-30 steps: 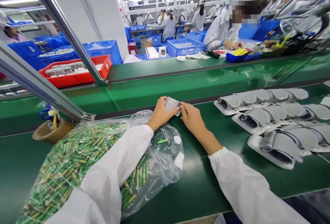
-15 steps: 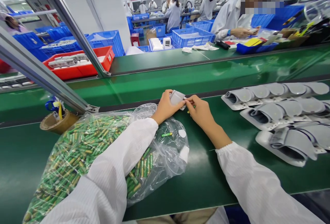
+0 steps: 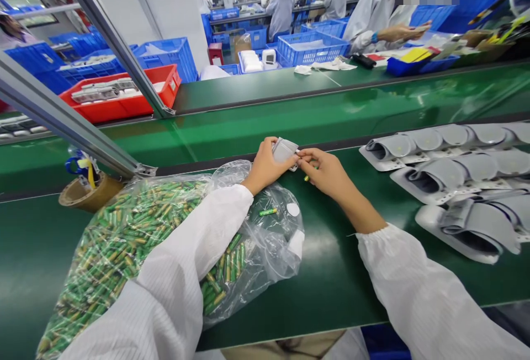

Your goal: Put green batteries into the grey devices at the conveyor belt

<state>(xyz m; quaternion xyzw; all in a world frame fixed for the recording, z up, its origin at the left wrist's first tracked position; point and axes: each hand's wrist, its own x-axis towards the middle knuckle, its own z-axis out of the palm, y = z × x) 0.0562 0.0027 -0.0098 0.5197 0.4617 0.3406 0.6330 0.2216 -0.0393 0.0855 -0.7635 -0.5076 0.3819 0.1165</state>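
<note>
My left hand [image 3: 265, 165] is closed around a small grey and white device [image 3: 285, 151], held just above the green worktop [image 3: 331, 282]. My right hand [image 3: 325, 173] meets it from the right, its fingers pinched at the device's edge with a green battery [image 3: 307, 176] showing under them. My left forearm lies across a clear plastic bag [image 3: 136, 238] packed with green batteries. One loose battery [image 3: 267, 212] rests on the bag's open mouth.
Rows of grey cuffs on white units [image 3: 451, 175] lie at the right. A tape roll [image 3: 85, 194] and a slanted metal strut [image 3: 62, 122] stand at the left. Beyond the green conveyor [image 3: 331, 117] are a red tray [image 3: 120, 95], blue crates [image 3: 308, 51] and a seated person [image 3: 385, 12].
Both hands stayed together on the device; the view tilted down and shifted, so everything sits a little higher and further right in the frame.
</note>
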